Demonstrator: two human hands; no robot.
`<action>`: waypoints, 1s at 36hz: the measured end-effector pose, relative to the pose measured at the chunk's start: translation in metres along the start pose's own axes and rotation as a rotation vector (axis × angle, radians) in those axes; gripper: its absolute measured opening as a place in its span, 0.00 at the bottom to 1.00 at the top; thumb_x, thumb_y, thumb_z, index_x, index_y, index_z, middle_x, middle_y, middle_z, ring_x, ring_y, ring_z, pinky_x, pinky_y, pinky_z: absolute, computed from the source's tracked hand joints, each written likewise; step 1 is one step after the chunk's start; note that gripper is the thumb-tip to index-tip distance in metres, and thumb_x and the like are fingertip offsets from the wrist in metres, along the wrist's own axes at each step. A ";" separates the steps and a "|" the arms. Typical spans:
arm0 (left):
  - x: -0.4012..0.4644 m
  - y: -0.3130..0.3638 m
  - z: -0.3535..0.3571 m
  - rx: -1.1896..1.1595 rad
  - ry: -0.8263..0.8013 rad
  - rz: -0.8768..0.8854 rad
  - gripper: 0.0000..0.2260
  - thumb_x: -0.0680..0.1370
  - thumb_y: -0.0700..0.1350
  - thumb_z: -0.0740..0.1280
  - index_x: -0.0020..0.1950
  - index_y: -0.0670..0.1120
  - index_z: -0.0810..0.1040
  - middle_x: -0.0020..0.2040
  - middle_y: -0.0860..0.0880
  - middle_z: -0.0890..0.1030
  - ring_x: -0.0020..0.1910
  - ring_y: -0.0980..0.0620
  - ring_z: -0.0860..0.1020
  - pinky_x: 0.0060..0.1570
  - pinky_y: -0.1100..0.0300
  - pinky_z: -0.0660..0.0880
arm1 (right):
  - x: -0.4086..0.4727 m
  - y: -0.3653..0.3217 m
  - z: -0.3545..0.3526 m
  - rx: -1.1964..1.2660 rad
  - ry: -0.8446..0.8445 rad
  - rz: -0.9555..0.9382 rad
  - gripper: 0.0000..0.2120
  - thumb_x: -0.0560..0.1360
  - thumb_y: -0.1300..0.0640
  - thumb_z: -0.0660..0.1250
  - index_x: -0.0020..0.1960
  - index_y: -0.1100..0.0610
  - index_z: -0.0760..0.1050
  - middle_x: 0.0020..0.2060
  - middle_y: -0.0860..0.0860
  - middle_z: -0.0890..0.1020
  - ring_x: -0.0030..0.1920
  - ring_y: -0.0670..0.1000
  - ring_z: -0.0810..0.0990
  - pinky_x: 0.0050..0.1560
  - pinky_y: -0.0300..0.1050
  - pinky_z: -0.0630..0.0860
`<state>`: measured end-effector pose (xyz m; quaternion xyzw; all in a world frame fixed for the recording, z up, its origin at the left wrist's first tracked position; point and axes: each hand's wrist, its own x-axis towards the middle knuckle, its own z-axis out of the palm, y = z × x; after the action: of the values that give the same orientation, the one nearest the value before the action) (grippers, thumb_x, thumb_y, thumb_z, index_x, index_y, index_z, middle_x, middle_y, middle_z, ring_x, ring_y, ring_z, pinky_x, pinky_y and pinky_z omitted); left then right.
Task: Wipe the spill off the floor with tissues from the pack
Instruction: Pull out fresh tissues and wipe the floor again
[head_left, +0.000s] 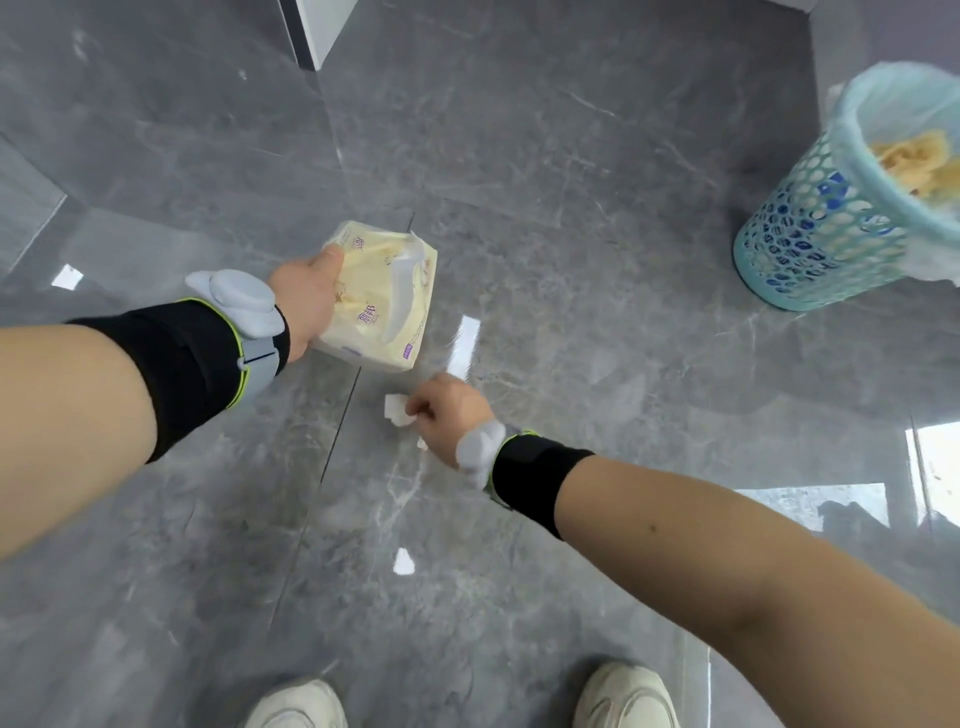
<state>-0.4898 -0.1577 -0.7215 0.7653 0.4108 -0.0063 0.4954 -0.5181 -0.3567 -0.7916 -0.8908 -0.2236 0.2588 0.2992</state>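
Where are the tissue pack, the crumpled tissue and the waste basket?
tissue pack (382, 306): head view, middle of its yellow top face.
crumpled tissue (396, 408): head view, white wad left of the fingers.
waste basket (810, 234): head view, perforated side wall.

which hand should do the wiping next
Right. The right hand already pinches a tissue low over the floor, while the left hand is busy holding the tissue pack.

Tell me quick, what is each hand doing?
Left hand: grips the tissue pack.
Right hand: pinches a crumpled tissue near the floor.
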 end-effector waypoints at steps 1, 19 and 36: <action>-0.002 0.002 0.000 -0.024 -0.012 0.001 0.21 0.79 0.61 0.60 0.55 0.45 0.80 0.52 0.44 0.81 0.52 0.41 0.80 0.57 0.50 0.77 | 0.000 0.001 -0.005 0.137 0.025 0.117 0.12 0.69 0.64 0.64 0.42 0.49 0.81 0.43 0.50 0.83 0.45 0.53 0.81 0.44 0.43 0.76; -0.022 0.019 0.003 -0.054 -0.065 0.031 0.18 0.79 0.61 0.61 0.45 0.47 0.79 0.48 0.45 0.80 0.54 0.39 0.81 0.57 0.48 0.77 | 0.000 0.065 -0.087 0.091 0.188 0.450 0.28 0.57 0.32 0.71 0.49 0.48 0.78 0.39 0.41 0.81 0.39 0.46 0.80 0.37 0.40 0.73; -0.024 0.017 0.001 -0.047 -0.071 0.027 0.19 0.78 0.61 0.61 0.50 0.47 0.79 0.55 0.40 0.83 0.54 0.39 0.81 0.59 0.44 0.77 | -0.001 0.083 -0.056 -0.360 0.241 -0.011 0.10 0.76 0.61 0.65 0.54 0.60 0.81 0.54 0.59 0.75 0.56 0.59 0.71 0.49 0.44 0.68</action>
<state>-0.4943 -0.1766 -0.6995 0.7584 0.3827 -0.0169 0.5274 -0.4652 -0.4400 -0.8068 -0.9531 -0.2340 0.1048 0.1611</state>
